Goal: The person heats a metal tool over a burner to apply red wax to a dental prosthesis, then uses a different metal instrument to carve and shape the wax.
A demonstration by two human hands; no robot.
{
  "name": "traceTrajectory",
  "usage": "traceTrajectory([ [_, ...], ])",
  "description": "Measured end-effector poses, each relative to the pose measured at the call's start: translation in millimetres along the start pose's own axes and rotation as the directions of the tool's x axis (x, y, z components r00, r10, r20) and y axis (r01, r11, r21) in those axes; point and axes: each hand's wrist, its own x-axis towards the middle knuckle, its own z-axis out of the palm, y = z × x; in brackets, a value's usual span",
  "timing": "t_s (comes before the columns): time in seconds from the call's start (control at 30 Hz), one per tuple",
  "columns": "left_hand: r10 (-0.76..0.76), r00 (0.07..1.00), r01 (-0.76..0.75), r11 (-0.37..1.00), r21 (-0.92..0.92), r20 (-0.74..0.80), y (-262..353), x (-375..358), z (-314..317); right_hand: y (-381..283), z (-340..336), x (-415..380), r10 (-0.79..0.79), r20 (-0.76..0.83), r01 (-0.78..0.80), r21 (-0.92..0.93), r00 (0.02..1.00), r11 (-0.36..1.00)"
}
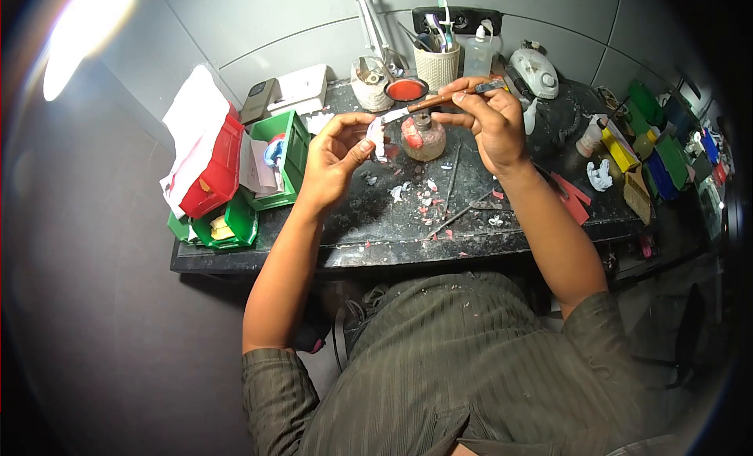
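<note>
My left hand (339, 159) pinches a small white and pink moulded piece (378, 139) above the bench. In my right hand (496, 127) is a knife (435, 101) with a brown handle, held nearly level between fingers and thumb. Its flat metal blade points left, and the tip is at the upper part of the moulded piece; whether they touch is hard to tell. Just below the knife stands a round glass burner (423, 142) with a dark neck and red wax on its side. A round red dish (406, 89) lies behind it.
Red (220, 170) and green bins (292, 154) stand at the left of the dark bench (353, 254). A brush cup (437, 67), a bottle (478, 54) and a white device (535, 72) are at the back. Wax scraps, thin tools and pink sheets (571, 199) lie nearer.
</note>
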Motion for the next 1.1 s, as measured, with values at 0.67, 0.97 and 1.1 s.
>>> traceTrajectory([
  [0.67,0.003,1.000,-0.005,0.999,0.043,0.028,-7,3,-6,6,-1,0,0.026,-0.041,-0.025,0.017,0.999,1.000],
  [0.97,0.022,1.000,-0.023,0.994,0.107,0.008,-4,2,-4,1,0,3,-0.022,-0.147,0.027,0.034,0.989,0.999],
  [1.1,0.039,0.999,-0.038,0.993,0.110,-0.008,-5,2,-5,2,-17,10,-0.106,-0.321,0.075,-0.108,0.941,0.991],
])
